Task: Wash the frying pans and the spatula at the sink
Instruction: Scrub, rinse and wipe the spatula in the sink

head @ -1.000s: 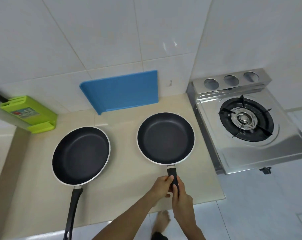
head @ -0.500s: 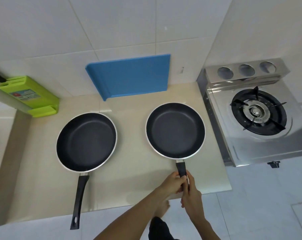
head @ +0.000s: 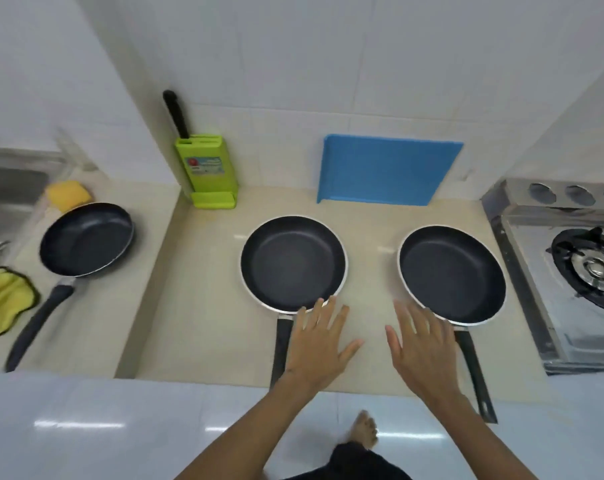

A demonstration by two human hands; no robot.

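Observation:
Three black frying pans rest on the beige counter (head: 207, 306). The middle pan (head: 293, 261) and the right pan (head: 453, 271) have pale rims and handles pointing toward me. A smaller pan (head: 85, 239) lies at the left beside the steel sink (head: 6, 199). My left hand (head: 319, 344) hovers flat, fingers spread, over the middle pan's handle base. My right hand (head: 423, 348) is spread the same way at the near rim of the right pan. Neither hand holds anything. No spatula is in sight.
A green knife block (head: 208, 171) with a black handle and a blue cutting board (head: 387, 171) stand against the tiled wall. A yellow sponge (head: 68, 194) and a yellow-green cloth (head: 4, 299) lie near the sink. A gas stove (head: 570, 268) sits at the right.
Both hands have let go of the right pan's handle and now hover open. The view has swung left, bringing the third pan, the sponge, the cloth and the sink into sight.

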